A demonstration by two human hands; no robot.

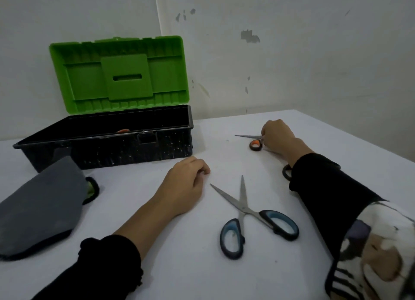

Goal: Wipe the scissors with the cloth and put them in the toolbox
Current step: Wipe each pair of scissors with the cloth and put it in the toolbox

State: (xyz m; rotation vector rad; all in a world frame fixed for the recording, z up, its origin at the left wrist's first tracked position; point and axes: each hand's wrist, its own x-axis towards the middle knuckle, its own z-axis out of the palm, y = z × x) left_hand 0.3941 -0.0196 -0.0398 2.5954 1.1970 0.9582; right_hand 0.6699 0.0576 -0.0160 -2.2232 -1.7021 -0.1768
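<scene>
A black toolbox (134,152) with its green lid (119,75) raised stands at the back left; an orange handle (122,130) peeks from inside. A grey cloth (38,210) lies at the left, covering scissors whose green-and-black handle (92,190) sticks out. Blue-handled scissors (249,214) lie open near the front. My right hand (278,135) grips orange-handled scissors (254,142) at the back right, blades pointing left. My left hand (184,185) rests on the table with fingers loosely curled, holding nothing.
A black scissor handle (287,171) shows from under my right sleeve. The white table (179,266) meets the wall behind the toolbox, and its right edge runs diagonally at the far right.
</scene>
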